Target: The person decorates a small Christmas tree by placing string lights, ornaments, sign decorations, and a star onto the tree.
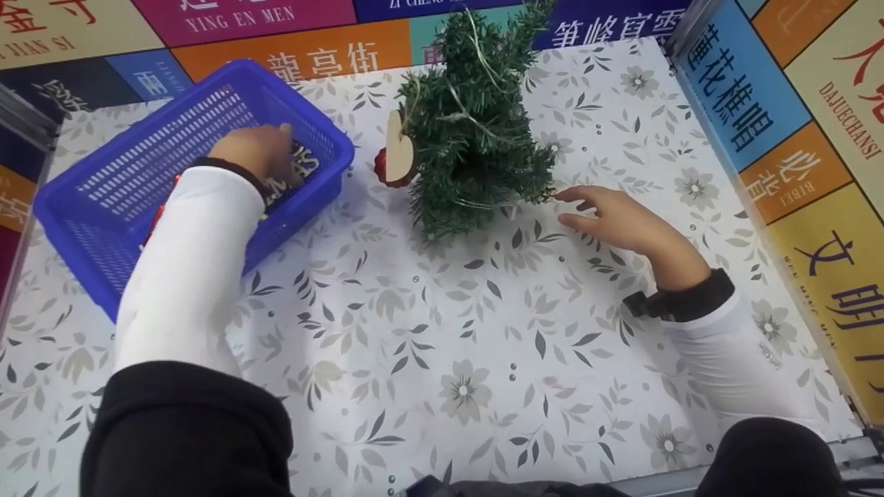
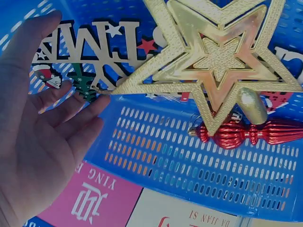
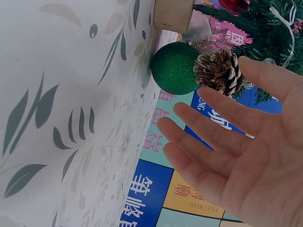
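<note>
My left hand (image 1: pixel 252 155) reaches into the blue plastic basket (image 1: pixel 55 200). In the left wrist view its thumb and fingers are spread beside a wooden letter sign (image 2: pixel 106 45) with small stars. The fingertips are right at one point of a gold star ornament (image 2: pixel 189 45). A red ribbed ornament (image 2: pixel 232 135) lies beside the star. My right hand (image 1: pixel 618 217) is held out, fingers relaxed and apart, at the right lower branches of a small green Christmas tree (image 1: pixel 476 117). In the right wrist view, a pine cone (image 3: pixel 218 72) and a green glitter ball (image 3: pixel 175 68) are near its fingertips.
A round wooden ornament with red (image 1: pixel 399 155) hangs on the tree's left side. The tree stands on a wooden base (image 3: pixel 173 14). Colourful panels with lettering (image 1: pixel 815 138) wall the back and sides of the table with a leaf-patterned cover (image 1: pixel 463 331).
</note>
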Demonstrator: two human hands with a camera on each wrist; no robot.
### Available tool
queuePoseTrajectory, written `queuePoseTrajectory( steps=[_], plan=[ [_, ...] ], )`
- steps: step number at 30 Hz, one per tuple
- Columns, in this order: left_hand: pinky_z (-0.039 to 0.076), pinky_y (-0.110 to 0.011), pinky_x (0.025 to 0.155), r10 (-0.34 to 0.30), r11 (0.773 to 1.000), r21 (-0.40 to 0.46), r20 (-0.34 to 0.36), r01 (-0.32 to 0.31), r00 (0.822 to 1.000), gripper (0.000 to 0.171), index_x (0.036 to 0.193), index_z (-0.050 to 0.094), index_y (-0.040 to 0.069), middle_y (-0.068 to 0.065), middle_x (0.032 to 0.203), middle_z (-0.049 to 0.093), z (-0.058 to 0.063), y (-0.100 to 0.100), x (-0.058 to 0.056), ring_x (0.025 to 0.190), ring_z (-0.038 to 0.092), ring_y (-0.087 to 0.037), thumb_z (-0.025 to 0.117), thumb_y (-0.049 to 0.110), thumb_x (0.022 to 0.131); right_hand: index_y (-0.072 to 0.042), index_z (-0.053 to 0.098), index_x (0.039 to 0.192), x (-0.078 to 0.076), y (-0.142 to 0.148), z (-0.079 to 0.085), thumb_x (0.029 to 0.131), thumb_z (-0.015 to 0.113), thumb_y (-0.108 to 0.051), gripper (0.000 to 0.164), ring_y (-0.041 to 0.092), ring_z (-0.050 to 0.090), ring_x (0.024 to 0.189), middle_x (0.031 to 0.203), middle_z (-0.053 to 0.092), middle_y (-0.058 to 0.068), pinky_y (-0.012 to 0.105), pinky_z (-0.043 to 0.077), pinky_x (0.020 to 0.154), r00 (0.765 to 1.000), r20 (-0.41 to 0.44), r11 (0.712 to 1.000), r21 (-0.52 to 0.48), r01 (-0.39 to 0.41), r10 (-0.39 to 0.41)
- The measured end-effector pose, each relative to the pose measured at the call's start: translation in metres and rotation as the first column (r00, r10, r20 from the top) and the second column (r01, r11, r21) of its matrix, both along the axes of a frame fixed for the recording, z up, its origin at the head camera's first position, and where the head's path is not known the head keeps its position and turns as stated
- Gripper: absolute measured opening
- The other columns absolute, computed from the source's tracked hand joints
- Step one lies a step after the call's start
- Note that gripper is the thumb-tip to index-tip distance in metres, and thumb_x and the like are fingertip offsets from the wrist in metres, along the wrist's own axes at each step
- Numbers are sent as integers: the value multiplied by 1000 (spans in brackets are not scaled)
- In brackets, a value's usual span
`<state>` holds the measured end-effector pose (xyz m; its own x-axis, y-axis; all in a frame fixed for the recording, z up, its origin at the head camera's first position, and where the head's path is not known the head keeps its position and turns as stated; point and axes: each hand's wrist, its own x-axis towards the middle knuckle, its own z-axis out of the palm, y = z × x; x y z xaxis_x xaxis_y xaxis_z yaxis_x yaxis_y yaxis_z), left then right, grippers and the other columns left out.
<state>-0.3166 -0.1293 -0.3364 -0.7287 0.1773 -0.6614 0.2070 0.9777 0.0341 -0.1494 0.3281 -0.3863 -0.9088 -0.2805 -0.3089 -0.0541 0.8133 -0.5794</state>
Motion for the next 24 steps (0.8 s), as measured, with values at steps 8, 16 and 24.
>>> queuePoseTrajectory(
  steps=[8,16,24],
  plan=[
    [28,-71,104,-5,996,85,-128,16,992,98,151,15,1,-32,147,31,17,-11,1,133,32,-53,71,46,85,-4,45,141,2,-1,1,100,51,-28,48,44,45,127,143,45,23,58,39,103,1000,-9,1000,-8,0,0],
    [24,-71,105,73,985,168,-284,-26,956,97,152,9,0,-34,152,19,37,-28,13,135,27,-56,68,42,87,-4,45,141,2,-1,2,100,51,-29,49,44,45,127,144,44,23,58,38,103,1000,-6,1000,-4,-1,1],
    [25,-69,106,154,964,262,-417,-44,896,89,151,14,3,-31,150,25,63,-36,27,133,33,-55,66,39,88,-5,47,140,3,-2,6,99,53,-28,47,43,46,126,145,44,22,58,38,104,1000,-30,1000,5,8,-7]
  ],
)
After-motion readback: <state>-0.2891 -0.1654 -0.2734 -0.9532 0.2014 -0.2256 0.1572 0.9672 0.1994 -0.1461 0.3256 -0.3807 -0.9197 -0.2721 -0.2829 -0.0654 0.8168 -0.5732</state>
